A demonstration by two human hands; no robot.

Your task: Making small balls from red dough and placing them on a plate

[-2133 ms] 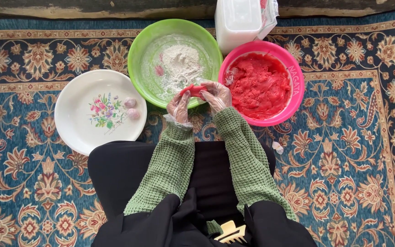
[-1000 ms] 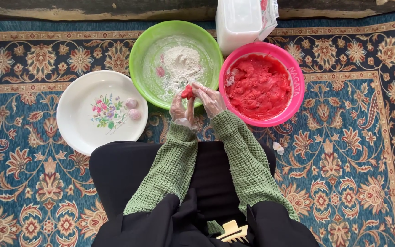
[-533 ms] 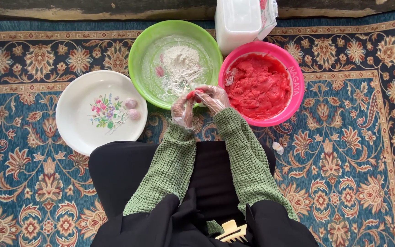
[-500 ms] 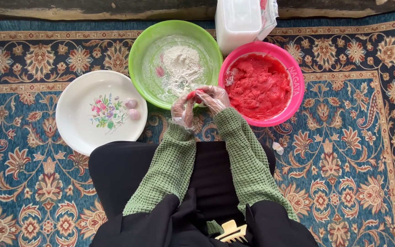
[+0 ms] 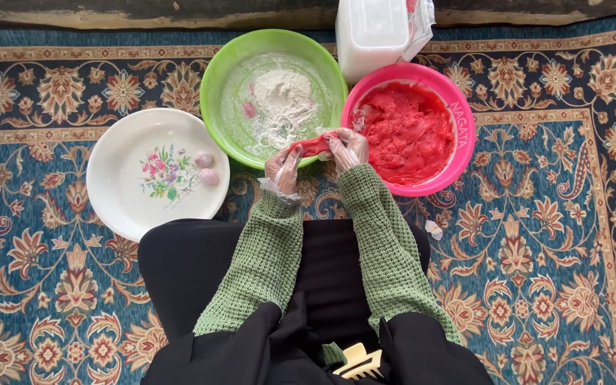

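Both my hands wear clear plastic gloves and hold a small lump of red dough [image 5: 313, 147] between them. My left hand [image 5: 284, 167] grips its left end, my right hand [image 5: 346, 147] its right end, just in front of the green bowl [image 5: 217, 83] with white flour in it. One pink floured ball [image 5: 249, 109] lies in the flour. The pink bowl [image 5: 461, 128] to the right holds a mass of red dough [image 5: 408, 135]. Two floured balls [image 5: 204, 168] rest on the white flowered plate [image 5: 122, 185] at the left.
A white plastic container [image 5: 372, 32] stands behind the bowls. Everything sits on a blue patterned carpet [image 5: 572, 235]. A small white scrap [image 5: 433, 229] lies on the carpet by my right knee. A yellow hair clip [image 5: 356, 361] hangs at my chest.
The red lump has been worked between my hands, from a rounder piece to a longer, stretched one. Hands stay in the same spot by the green bowl's front rim.
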